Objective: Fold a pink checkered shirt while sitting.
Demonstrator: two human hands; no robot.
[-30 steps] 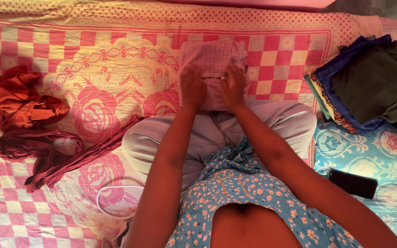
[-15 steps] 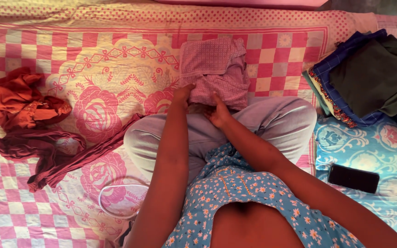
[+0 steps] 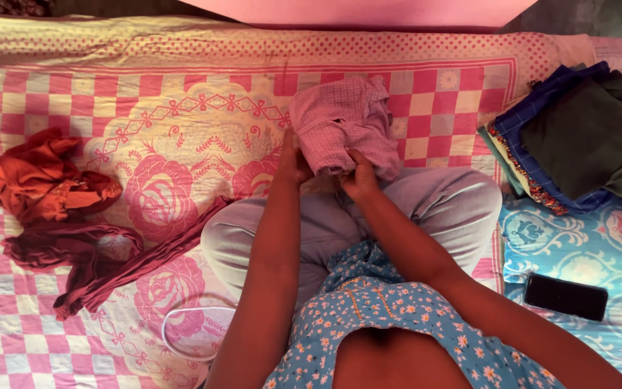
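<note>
Pink dotted garment (image 3: 343, 126): partly folded into a loose bundle, creased, lying on the bed just beyond the person's knees.

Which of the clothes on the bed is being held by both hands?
The pink dotted garment, gripped at its near edge; the orange and maroon clothes lie untouched.

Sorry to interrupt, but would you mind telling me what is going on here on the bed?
A person sits cross-legged on a pink checked bedsheet and grips a folded pink patterned garment in front of their knees, the left hand at its left edge and the right hand under its lower edge. A stack of folded clothes lies to their right, with a dark phone nearby. Crumpled orange and maroon clothes lie to their left.
</note>
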